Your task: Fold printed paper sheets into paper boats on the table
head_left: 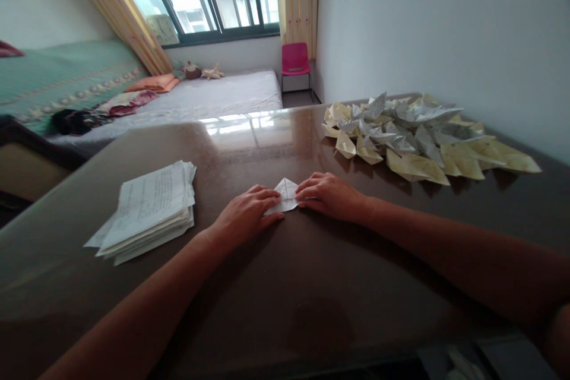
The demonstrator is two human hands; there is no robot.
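Note:
A small white sheet of paper (288,188), folded to a peak at its far end, lies on the brown table in front of me. My left hand (249,211) grips its left side, the fingers on top and the thumb along the near edge. From the right, my right hand (332,195) holds the other side with its fingers bent together on the paper. Parts of the paper are hidden under the fingers of both hands.
Left of my hands sits a stack of printed sheets (149,199). A heap of folded paper boats (414,136), white and yellowish, covers the table's (249,309) back right near the wall. Beyond stand a bed (231,92) and a pink chair (295,59).

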